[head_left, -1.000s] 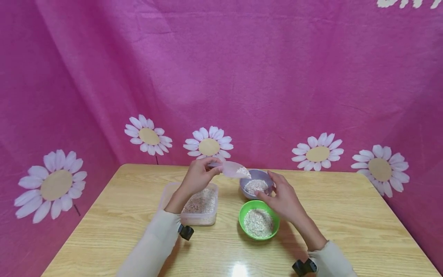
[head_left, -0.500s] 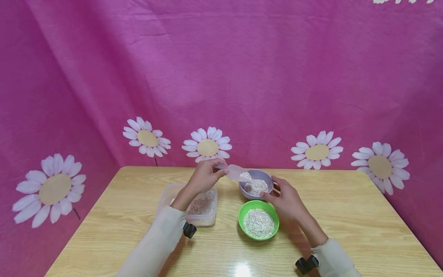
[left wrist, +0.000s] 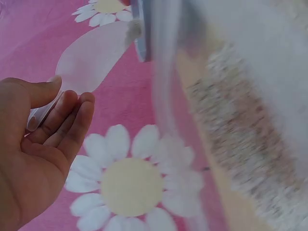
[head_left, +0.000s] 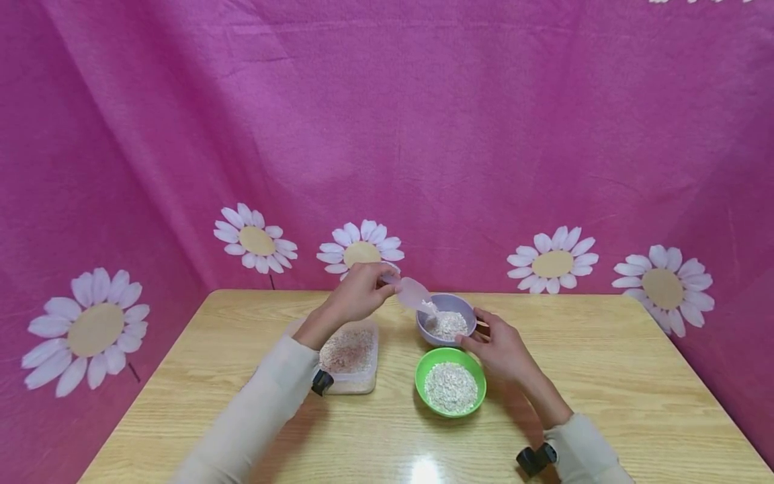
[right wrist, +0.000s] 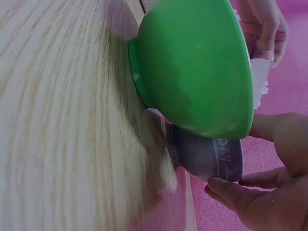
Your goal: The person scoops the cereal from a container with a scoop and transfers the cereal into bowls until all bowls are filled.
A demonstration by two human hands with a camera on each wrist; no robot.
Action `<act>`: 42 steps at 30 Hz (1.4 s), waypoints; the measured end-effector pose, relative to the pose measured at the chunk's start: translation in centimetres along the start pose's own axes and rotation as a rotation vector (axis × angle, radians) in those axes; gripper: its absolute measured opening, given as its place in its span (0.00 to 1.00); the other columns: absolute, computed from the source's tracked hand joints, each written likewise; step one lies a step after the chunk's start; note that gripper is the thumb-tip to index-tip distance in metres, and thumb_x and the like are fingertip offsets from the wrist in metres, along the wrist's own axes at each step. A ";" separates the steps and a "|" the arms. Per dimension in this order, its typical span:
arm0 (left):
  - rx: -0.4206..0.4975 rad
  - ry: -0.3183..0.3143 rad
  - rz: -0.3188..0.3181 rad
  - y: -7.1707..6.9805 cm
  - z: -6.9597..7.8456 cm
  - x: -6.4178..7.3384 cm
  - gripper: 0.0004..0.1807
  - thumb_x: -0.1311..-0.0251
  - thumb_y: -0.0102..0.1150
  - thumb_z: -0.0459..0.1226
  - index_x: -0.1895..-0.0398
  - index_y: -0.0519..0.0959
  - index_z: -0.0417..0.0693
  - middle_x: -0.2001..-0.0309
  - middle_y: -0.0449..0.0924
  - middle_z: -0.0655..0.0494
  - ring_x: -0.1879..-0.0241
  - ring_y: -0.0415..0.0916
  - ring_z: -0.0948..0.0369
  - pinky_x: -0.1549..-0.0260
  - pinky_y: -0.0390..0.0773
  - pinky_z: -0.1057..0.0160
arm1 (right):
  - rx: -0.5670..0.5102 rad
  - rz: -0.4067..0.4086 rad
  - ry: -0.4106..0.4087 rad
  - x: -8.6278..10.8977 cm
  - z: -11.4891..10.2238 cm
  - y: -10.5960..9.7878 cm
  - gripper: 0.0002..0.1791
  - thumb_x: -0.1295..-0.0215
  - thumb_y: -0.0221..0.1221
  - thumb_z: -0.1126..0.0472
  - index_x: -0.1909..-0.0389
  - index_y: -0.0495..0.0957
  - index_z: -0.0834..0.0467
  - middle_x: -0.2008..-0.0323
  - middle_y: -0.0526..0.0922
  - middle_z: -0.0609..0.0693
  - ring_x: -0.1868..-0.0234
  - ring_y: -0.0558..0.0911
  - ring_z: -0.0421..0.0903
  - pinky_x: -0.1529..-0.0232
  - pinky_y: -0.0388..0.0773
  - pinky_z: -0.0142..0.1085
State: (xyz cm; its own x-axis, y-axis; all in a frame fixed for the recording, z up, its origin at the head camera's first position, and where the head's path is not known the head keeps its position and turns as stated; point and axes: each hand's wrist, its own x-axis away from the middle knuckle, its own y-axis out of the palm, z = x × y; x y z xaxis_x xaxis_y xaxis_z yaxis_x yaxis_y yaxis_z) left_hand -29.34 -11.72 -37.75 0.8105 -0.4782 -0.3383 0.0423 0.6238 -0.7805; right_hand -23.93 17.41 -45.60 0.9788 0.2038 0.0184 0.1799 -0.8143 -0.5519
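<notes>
My left hand (head_left: 363,290) pinches the handle of a translucent pink scoop (head_left: 414,293) between thumb and fingers. The scoop (left wrist: 91,57) is tilted down, its tip over the left side of a purple bowl (head_left: 452,302), with whitish flakes like oats at the lip. A heap of the same flakes (head_left: 449,325) lies in that bowl. My right hand (head_left: 502,346) holds the purple bowl's right side between thumb and fingers. In the right wrist view, fingertips touch the purple bowl's wall (right wrist: 195,154); the thumb tip is hidden behind a green bowl (right wrist: 192,67).
Just in front of the purple bowl, the green bowl also holds flakes. A clear plastic container (head_left: 357,387) of flakes stands to the left, partly under my left forearm. The wooden table (head_left: 605,376) ends at a pink curtain (head_left: 435,148) with printed daisies.
My left hand has moved slightly right and tipped the scoop steeper over the purple bowl; flakes have slid toward its tip. My right hand stays on the bowl, fingers shifted slightly.
</notes>
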 end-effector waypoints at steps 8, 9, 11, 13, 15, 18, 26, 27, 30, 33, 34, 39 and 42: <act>0.038 0.010 -0.014 -1.4 1.2 -0.7 0.07 0.28 0.62 0.29 0.54 0.87 0.38 0.62 0.92 0.49 0.63 0.89 0.59 0.65 0.80 0.70 | -0.009 -0.001 -0.012 0.0 -0.1 0.0 0.43 0.23 0.65 0.57 0.20 0.56 0.75 0.25 0.67 0.76 0.27 0.75 0.71 0.32 0.78 0.54; 0.039 0.009 -0.016 -1.4 1.3 -0.6 0.07 0.28 0.61 0.29 0.54 0.87 0.38 0.62 0.92 0.48 0.63 0.88 0.59 0.66 0.79 0.70 | -0.010 0.000 -0.016 0.0 0.0 0.0 0.43 0.24 0.65 0.58 0.20 0.56 0.75 0.25 0.67 0.76 0.27 0.75 0.71 0.32 0.78 0.54; 0.037 0.005 -0.019 -1.3 1.3 -0.6 0.07 0.28 0.62 0.29 0.53 0.87 0.38 0.61 0.92 0.48 0.63 0.88 0.60 0.66 0.79 0.70 | -0.008 0.004 -0.023 0.0 0.0 0.0 0.43 0.24 0.66 0.58 0.21 0.57 0.76 0.25 0.68 0.76 0.27 0.75 0.71 0.32 0.78 0.54; 0.038 0.003 -0.017 -1.3 1.3 -0.4 0.08 0.28 0.63 0.30 0.52 0.87 0.38 0.60 0.92 0.47 0.63 0.87 0.60 0.66 0.79 0.69 | -0.003 0.006 -0.026 0.0 -0.1 0.0 0.42 0.24 0.66 0.58 0.21 0.57 0.76 0.26 0.68 0.76 0.28 0.76 0.71 0.32 0.78 0.54; 0.047 0.001 -0.005 -1.2 1.2 -0.2 0.08 0.28 0.64 0.31 0.51 0.88 0.38 0.58 0.92 0.46 0.62 0.87 0.60 0.63 0.82 0.67 | 0.003 0.006 -0.023 0.1 -0.1 0.0 0.43 0.24 0.65 0.58 0.21 0.57 0.76 0.25 0.67 0.76 0.27 0.75 0.71 0.32 0.78 0.55; 0.067 -0.010 0.029 -1.2 0.9 0.6 0.09 0.28 0.66 0.33 0.50 0.87 0.38 0.56 0.92 0.46 0.59 0.87 0.58 0.56 0.86 0.61 | 0.032 0.018 -0.029 0.3 -0.4 -0.1 0.43 0.24 0.66 0.57 0.21 0.57 0.76 0.24 0.66 0.77 0.25 0.72 0.72 0.31 0.76 0.56; 0.110 -0.067 0.158 -2.2 -0.2 4.8 0.08 0.28 0.68 0.34 0.51 0.88 0.42 0.55 0.91 0.48 0.55 0.90 0.54 0.51 0.88 0.52 | 0.148 0.133 -0.093 1.2 -2.0 -0.5 0.43 0.28 0.69 0.56 0.22 0.62 0.73 0.24 0.67 0.75 0.31 0.77 0.74 0.32 0.78 0.60; 0.115 -0.084 0.170 -2.3 -0.4 5.4 0.08 0.28 0.68 0.34 0.51 0.88 0.42 0.56 0.91 0.49 0.55 0.90 0.54 0.51 0.88 0.52 | 0.152 0.141 -0.104 1.4 -2.3 -0.5 0.43 0.29 0.69 0.56 0.22 0.62 0.73 0.25 0.67 0.75 0.33 0.78 0.74 0.33 0.79 0.60; 0.127 -0.141 0.196 -2.7 -1.0 7.3 0.09 0.29 0.69 0.34 0.49 0.87 0.43 0.55 0.91 0.49 0.55 0.90 0.54 0.52 0.88 0.53 | 0.154 0.150 -0.140 1.7 -3.0 -0.1 0.42 0.30 0.70 0.58 0.24 0.64 0.74 0.26 0.70 0.74 0.33 0.79 0.74 0.34 0.80 0.60; 0.130 -0.209 0.213 -3.1 -1.5 9.1 0.11 0.29 0.69 0.35 0.47 0.87 0.43 0.54 0.91 0.48 0.55 0.89 0.55 0.53 0.87 0.56 | 0.163 0.148 -0.169 2.0 -3.7 0.5 0.41 0.31 0.71 0.58 0.25 0.66 0.74 0.28 0.73 0.73 0.33 0.79 0.71 0.34 0.79 0.60; 0.127 -0.225 0.217 -3.2 -1.7 9.6 0.11 0.28 0.69 0.35 0.46 0.86 0.43 0.53 0.91 0.48 0.55 0.89 0.55 0.53 0.87 0.57 | 0.169 0.148 -0.181 2.1 -3.9 0.8 0.41 0.31 0.71 0.58 0.25 0.66 0.74 0.29 0.74 0.72 0.35 0.80 0.70 0.34 0.79 0.61; 0.117 -0.273 0.234 -3.8 -2.5 12.0 0.11 0.28 0.68 0.35 0.46 0.86 0.43 0.54 0.91 0.48 0.58 0.87 0.58 0.58 0.84 0.65 | 0.210 0.123 -0.214 2.6 -5.2 2.2 0.41 0.31 0.71 0.56 0.25 0.67 0.72 0.29 0.74 0.72 0.35 0.81 0.69 0.33 0.77 0.63; 0.095 -0.271 0.242 -4.2 -3.0 13.4 0.10 0.29 0.69 0.34 0.47 0.87 0.43 0.55 0.91 0.49 0.59 0.86 0.58 0.58 0.84 0.66 | 0.209 0.086 -0.207 2.7 -6.0 3.2 0.41 0.29 0.70 0.54 0.24 0.67 0.71 0.26 0.72 0.70 0.28 0.76 0.69 0.28 0.73 0.62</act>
State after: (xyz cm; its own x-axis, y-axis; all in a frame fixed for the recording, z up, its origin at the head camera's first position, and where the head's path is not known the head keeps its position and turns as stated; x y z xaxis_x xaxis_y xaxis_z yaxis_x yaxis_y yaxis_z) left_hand -20.44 -22.58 -40.55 0.9285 -0.1368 -0.3452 -0.1256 0.7591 -0.6387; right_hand -20.11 12.08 -42.27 0.9449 0.2632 -0.1945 0.0524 -0.7084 -0.7038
